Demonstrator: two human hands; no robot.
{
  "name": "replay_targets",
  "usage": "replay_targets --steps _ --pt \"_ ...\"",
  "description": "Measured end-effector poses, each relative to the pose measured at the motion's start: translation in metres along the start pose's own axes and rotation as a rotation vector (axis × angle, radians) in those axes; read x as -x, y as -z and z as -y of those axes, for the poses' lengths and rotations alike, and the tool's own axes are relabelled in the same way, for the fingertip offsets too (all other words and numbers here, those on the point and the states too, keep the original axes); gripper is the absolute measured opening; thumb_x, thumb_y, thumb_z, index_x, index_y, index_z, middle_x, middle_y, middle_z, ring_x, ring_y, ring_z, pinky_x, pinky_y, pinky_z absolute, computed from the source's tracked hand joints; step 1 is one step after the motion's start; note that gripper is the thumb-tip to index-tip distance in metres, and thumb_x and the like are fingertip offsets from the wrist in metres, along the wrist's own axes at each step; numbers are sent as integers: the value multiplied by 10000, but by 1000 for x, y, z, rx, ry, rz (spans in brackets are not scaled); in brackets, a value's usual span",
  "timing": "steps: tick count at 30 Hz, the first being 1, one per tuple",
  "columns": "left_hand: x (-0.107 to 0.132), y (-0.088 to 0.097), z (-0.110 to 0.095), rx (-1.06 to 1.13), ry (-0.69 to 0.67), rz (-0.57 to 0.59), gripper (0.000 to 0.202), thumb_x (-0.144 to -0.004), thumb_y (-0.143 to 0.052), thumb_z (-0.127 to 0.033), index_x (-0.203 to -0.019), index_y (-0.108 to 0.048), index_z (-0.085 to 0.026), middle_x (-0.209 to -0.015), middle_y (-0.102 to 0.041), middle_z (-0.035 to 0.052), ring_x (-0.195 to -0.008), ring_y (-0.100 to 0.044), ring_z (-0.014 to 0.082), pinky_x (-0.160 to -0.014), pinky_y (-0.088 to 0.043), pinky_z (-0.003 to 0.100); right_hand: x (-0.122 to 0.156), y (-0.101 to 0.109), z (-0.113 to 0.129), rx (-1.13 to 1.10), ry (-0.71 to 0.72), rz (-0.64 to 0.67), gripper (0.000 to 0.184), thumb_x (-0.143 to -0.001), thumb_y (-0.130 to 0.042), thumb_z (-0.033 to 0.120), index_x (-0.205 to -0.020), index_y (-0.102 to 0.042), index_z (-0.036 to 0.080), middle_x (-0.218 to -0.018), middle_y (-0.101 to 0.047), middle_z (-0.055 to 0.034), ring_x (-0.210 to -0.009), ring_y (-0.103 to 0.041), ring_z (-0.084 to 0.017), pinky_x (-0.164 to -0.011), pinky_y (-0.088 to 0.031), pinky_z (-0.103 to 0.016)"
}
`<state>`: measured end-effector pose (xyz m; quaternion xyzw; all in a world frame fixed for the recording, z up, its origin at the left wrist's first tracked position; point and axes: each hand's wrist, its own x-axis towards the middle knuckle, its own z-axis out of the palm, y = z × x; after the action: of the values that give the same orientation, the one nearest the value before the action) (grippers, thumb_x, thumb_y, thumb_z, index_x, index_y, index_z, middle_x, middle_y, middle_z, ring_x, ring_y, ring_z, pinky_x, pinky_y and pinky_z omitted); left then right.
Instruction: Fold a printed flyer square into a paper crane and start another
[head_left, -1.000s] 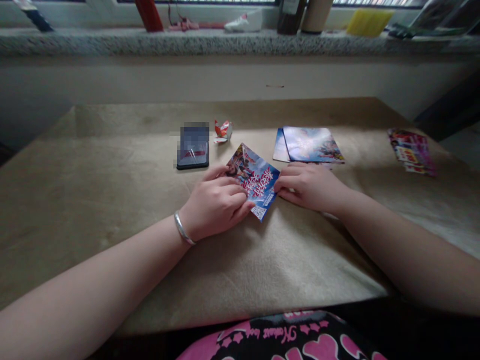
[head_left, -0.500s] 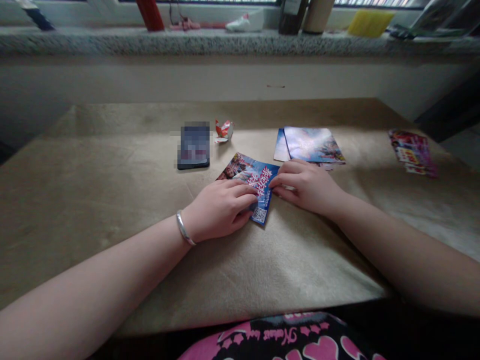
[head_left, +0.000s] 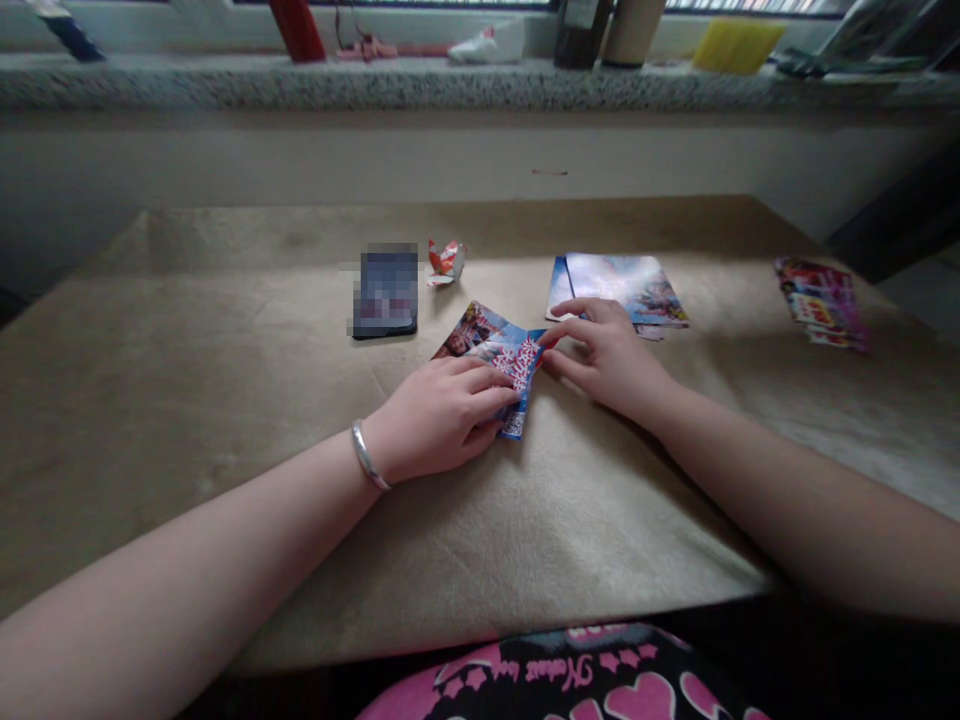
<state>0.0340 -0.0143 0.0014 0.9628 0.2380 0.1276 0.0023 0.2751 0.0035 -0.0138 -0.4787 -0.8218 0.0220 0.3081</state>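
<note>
A colourful printed flyer point(head_left: 484, 333) with red and white characters and a QR code lies at an angle on the table. My left hand point(head_left: 442, 412), with a silver bracelet at its wrist, rests flat across the flyer's lower left part, fingers stretched out. At the flyer's right edge, the thumb and fingers of my right hand point(head_left: 604, 345) pinch the paper, which is raised and bent over there. Just behind my right hand is a small pile of similar flyers point(head_left: 630, 285).
The table point(head_left: 225, 400) has a tan cover. Beyond the flyer are a dark, partly pixelated flat object point(head_left: 386, 290) and a small folded red and white paper piece point(head_left: 448, 262). Pink-purple printed papers point(head_left: 821, 300) lie far right. A yellow block point(head_left: 739, 45) stands on the stone sill point(head_left: 420, 88).
My right hand has lifted the flyer's right edge and bent it inward to the left. My left hand has stayed in place on the paper.
</note>
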Motion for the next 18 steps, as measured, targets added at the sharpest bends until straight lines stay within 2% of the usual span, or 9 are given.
replay_targets --steps 7,13,18 --pt "0 -1 2 5 -1 26 323 -887 -468 -282 -1168 -607 -201 -1180 -612 78 -1056 -555 238 -915 -469 410 -5 -2 0 -49 -121 7 133 -791 -626 325 -861 -684 228 -877 -679 -57 -933 -555 -254 -856 -413 -412" --pt "-1 -2 2 -11 8 20 315 -922 -429 -280 -1174 -608 -219 -1196 -613 56 -1034 -554 233 -916 -467 412 -6 -3 2 -128 -237 3 108 -777 -631 301 -807 -677 209 -824 -657 -55 -856 -555 -229 -729 -425 -346" --pt "-1 -4 2 10 -8 6 326 -932 -422 -275 -1201 -598 -226 -1218 -599 60 -1065 -544 233 -948 -463 428 -7 -4 4 -256 -262 -10 106 -785 -624 285 -838 -659 200 -831 -659 -38 -789 -560 -182 -648 -416 -299"
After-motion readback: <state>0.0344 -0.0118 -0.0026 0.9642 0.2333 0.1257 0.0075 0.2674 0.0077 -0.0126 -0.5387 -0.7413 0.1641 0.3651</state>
